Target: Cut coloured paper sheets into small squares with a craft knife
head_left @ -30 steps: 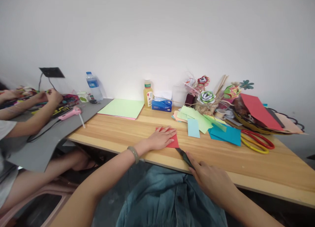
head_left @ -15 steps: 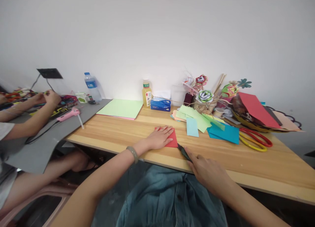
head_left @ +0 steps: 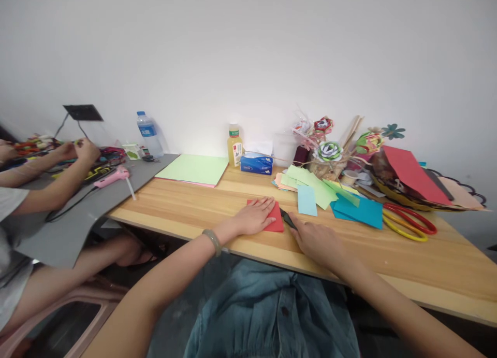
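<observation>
A red sheet of paper (head_left: 276,224) lies near the front edge of the wooden table. My left hand (head_left: 256,216) rests flat on it, fingers stretched out, covering much of its surface. In my right hand (head_left: 315,239) is a dark utility knife (head_left: 288,219), its tip at the paper's right edge. The fingers wrap round the knife's handle, which they partly hide. Whether the blade touches the paper is too small to tell.
Light blue paper (head_left: 307,200), green strips and teal sheets (head_left: 359,211) lie to the right, with yellow-and-red-handled scissors (head_left: 407,222). Behind stand a juice bottle (head_left: 235,146) and a tissue pack (head_left: 256,163). Green sheets (head_left: 193,169) and a pink glue gun (head_left: 112,177) are left, beside another person's hands (head_left: 85,152).
My right hand has moved the knife away from me, from the paper's near right corner up along its right edge. My left hand stays flat on the paper. The view has shifted slightly.
</observation>
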Demonstrator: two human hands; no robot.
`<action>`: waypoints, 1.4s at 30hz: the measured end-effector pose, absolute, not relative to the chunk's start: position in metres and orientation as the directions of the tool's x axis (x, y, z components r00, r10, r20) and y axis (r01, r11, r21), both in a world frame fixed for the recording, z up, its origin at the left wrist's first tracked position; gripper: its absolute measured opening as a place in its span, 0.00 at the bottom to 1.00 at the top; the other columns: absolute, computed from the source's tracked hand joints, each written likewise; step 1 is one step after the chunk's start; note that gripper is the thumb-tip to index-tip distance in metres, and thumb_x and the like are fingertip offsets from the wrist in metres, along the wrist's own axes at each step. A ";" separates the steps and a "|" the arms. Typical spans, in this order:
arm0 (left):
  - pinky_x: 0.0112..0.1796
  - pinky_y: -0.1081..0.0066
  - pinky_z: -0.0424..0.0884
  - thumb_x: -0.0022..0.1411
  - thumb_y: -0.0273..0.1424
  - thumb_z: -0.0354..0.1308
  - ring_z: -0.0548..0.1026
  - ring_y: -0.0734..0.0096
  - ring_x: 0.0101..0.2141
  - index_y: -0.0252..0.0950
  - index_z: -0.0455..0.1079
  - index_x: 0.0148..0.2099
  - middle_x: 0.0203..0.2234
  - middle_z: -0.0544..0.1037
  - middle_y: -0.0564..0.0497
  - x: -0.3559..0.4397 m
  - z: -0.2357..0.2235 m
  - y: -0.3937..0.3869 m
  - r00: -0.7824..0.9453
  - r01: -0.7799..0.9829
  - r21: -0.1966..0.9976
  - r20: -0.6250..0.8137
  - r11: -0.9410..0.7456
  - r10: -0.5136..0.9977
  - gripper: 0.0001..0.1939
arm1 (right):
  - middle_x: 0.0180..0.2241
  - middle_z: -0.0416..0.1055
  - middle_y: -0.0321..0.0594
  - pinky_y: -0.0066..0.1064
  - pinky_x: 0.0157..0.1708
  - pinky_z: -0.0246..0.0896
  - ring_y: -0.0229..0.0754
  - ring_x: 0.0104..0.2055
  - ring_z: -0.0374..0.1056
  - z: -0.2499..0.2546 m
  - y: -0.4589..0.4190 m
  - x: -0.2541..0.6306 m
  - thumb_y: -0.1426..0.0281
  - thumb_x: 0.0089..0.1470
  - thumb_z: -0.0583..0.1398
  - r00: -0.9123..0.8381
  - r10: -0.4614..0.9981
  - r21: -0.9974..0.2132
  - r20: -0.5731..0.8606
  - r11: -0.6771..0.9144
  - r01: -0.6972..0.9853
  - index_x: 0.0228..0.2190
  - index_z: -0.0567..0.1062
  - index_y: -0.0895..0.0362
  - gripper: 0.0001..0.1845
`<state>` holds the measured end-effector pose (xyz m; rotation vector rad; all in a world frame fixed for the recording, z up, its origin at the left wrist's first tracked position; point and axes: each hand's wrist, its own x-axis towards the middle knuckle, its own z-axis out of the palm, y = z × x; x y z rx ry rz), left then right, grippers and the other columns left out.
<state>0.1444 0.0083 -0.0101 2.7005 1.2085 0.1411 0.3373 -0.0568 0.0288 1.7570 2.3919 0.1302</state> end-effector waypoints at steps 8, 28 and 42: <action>0.59 0.62 0.41 0.68 0.45 0.30 0.42 0.62 0.63 0.25 0.38 0.66 0.64 0.42 0.38 0.144 -0.010 0.008 0.672 0.718 0.220 0.025 -0.660 0.740 0.34 | 0.38 0.75 0.52 0.39 0.34 0.63 0.52 0.39 0.72 0.028 -0.040 0.335 0.65 0.61 0.43 -0.303 0.951 0.140 -0.054 0.308 0.941 0.59 0.56 0.58 0.25; 0.49 0.73 0.64 0.60 0.47 0.52 0.73 0.67 0.48 0.37 0.74 0.46 0.45 0.76 0.50 0.135 -0.009 0.001 0.542 0.689 0.397 0.272 -0.606 0.795 0.22 | 0.49 0.70 0.46 0.40 0.43 0.63 0.50 0.48 0.68 0.023 -0.095 0.398 0.57 0.60 0.42 -0.368 0.926 -0.288 -0.086 0.330 0.899 0.61 0.51 0.54 0.30; 0.50 0.73 0.63 0.54 0.50 0.57 0.72 0.67 0.49 0.41 0.74 0.46 0.45 0.76 0.52 0.134 -0.009 0.003 0.512 0.695 0.445 0.247 -0.566 0.823 0.23 | 0.47 0.71 0.49 0.44 0.40 0.64 0.53 0.45 0.70 0.018 -0.109 0.376 0.62 0.62 0.42 -0.424 0.897 -0.127 -0.124 0.409 0.903 0.62 0.48 0.54 0.28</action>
